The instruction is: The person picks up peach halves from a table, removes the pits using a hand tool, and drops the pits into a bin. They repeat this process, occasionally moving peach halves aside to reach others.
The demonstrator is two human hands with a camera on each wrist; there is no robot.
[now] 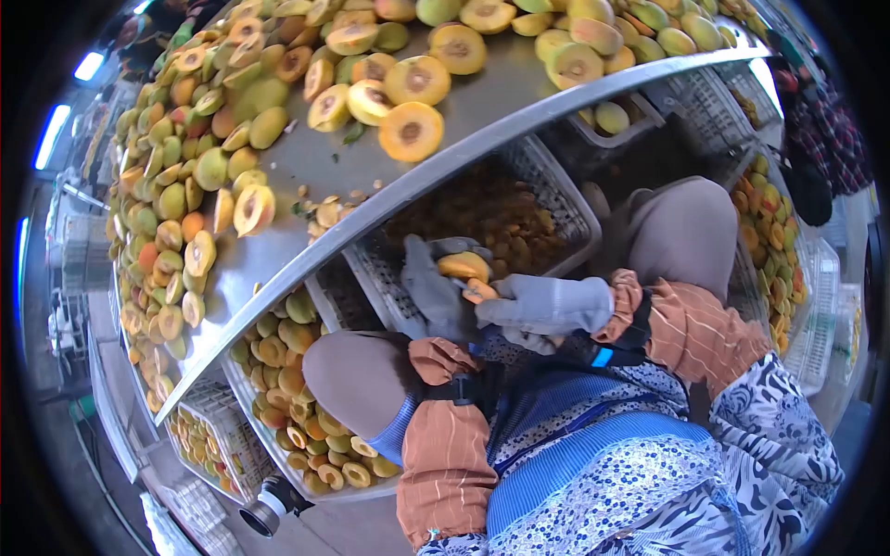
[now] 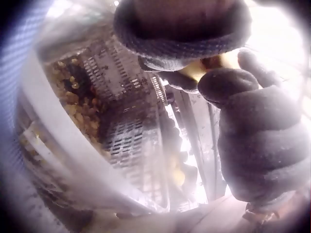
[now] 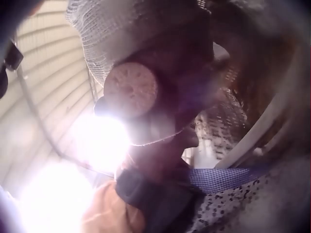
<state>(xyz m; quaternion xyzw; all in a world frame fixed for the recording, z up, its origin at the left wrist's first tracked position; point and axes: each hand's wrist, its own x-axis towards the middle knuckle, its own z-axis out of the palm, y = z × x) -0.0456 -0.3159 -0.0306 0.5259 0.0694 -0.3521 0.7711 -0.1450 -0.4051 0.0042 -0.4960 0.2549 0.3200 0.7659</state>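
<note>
Both hands wear grey gloves and meet over a crate (image 1: 593,227) between the person's knees. The left hand (image 1: 436,292) holds a yellow-orange apricot half (image 1: 464,267) in its fingers. From the right, the right hand (image 1: 547,306) comes up against it, with a smaller orange piece (image 1: 479,292) at its thumb. In the right wrist view, the round end of a handle (image 3: 130,90) sticks out of the right fist; the rest of that tool is hidden. The left wrist view shows yellow fruit (image 2: 228,60) between the two hands.
A metal table (image 1: 278,171) with a raised rim arcs ahead, heaped with cut apricots (image 1: 413,132) and a small pile of pits (image 1: 329,213). Under its edge, the crate contains brown pieces (image 1: 510,222). Crates of apricots stand left (image 1: 315,445) and right (image 1: 769,241) of the knees.
</note>
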